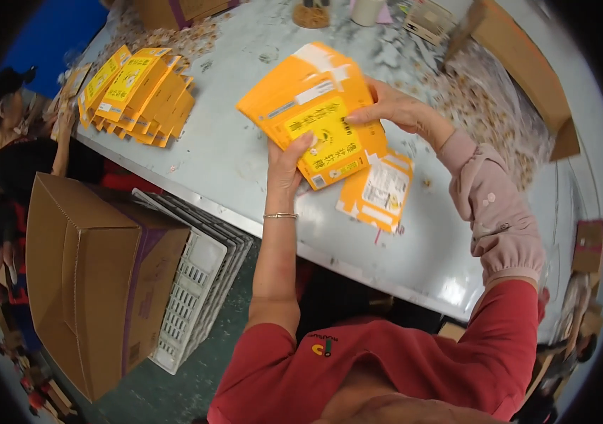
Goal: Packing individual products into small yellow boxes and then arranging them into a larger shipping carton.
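Yellow flat cartons (315, 113) lie fanned above the table (224, 155), long axis running up-left; the left hand (289, 166) pinches their near edge, the right hand (393, 109) clasps the far side; one loose carton (379, 189) lies just beneath; another stack (139, 95) sits well left, nothing between.

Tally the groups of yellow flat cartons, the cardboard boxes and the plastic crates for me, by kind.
Groups of yellow flat cartons: 3, held stack, fanned pile, loose one on the grey table
Brown cardboard box beside the table: 1
White plastic crates, stacked: 1 stack
Total: 5
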`<move>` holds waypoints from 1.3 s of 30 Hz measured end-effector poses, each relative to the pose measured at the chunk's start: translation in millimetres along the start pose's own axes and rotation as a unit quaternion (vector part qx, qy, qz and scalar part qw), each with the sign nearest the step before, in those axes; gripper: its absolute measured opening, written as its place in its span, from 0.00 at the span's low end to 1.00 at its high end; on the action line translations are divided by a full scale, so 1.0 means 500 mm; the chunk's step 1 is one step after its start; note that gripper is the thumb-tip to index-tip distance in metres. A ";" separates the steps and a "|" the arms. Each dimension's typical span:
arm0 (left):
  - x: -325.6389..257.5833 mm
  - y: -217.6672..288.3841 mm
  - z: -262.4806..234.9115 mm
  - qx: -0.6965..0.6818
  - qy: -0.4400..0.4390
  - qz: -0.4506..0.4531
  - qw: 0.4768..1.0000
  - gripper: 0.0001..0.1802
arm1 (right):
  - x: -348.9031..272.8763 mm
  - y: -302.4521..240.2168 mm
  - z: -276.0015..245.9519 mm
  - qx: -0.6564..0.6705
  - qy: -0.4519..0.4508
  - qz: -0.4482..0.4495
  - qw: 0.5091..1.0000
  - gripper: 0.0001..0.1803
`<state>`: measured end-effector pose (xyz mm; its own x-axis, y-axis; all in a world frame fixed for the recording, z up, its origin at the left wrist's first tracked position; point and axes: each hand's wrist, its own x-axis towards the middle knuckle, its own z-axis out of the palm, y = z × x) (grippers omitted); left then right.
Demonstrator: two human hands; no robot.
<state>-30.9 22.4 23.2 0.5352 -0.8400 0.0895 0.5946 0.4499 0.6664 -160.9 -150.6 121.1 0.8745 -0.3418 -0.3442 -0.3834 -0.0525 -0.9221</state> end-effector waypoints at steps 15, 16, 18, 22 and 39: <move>-0.221 0.195 0.173 -0.067 -0.211 -0.167 0.961 0.41 | -0.478 -0.232 0.235 -0.608 0.232 -0.575 0.496 0.18; -0.222 0.193 0.175 -0.067 -0.212 -0.193 0.956 0.41 | -0.476 -0.210 0.242 -0.632 0.211 -0.583 0.465 0.14; -0.234 0.190 0.165 -0.066 -0.201 -0.242 0.947 0.41 | -0.478 -0.169 0.243 -0.653 0.161 -0.573 0.467 0.14; -0.255 0.133 0.130 -0.061 -0.119 -0.283 0.950 0.36 | -0.454 -0.051 0.199 -0.637 0.184 -0.549 0.508 0.18; 0.008 -0.051 0.098 0.307 -0.109 -0.284 0.902 0.51 | -0.289 0.339 0.102 0.254 0.390 0.010 0.885 0.23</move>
<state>-73.2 -7.4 42.9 0.0788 -0.9519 -0.2961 0.2550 -0.2678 0.9291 -337.0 -62.3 5.7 0.3223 -0.8917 -0.3179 -0.0413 0.3222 -0.9458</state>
